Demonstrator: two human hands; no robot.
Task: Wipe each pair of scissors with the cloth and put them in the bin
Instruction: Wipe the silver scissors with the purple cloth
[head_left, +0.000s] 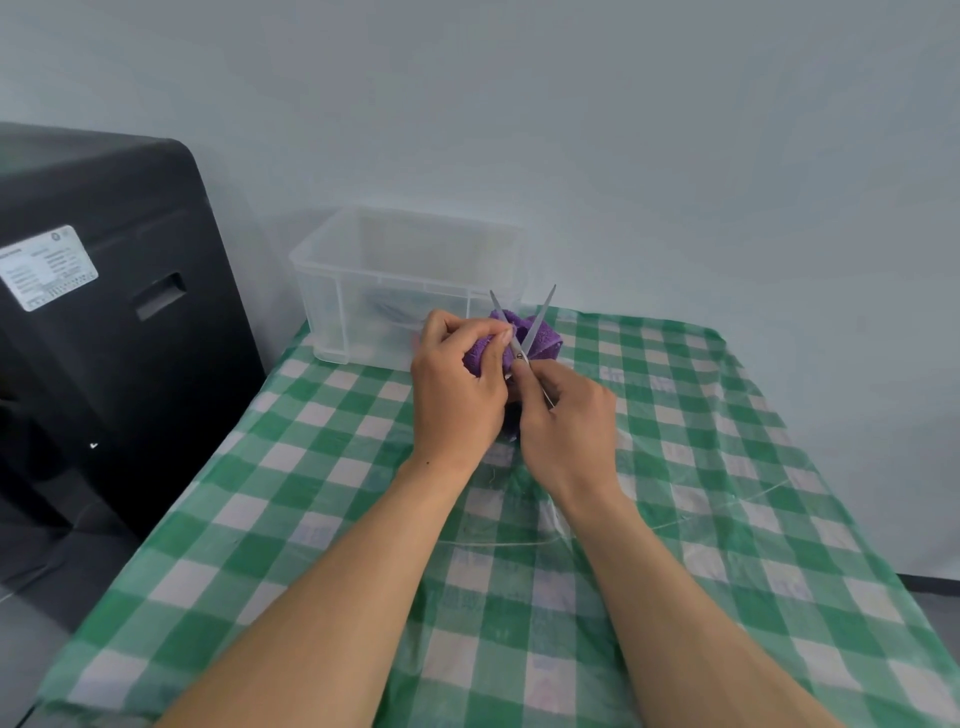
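Scissors (521, 349) are pointing spread blades at the bin (337, 312) just beyond, the right hand (569, 426) gripping the handles nearest the person, the left hand (457, 389) pinching the cloth (543, 338) round one blade.

White sticker (49, 267) on black box (114, 218): tiny print, too blurry to read. Faint marks on bench cover (675, 519) can't be read either.

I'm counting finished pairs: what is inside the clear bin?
Inside the clear bin, bluish shapes lie on its floor, too blurred to count; the left hand hides part.
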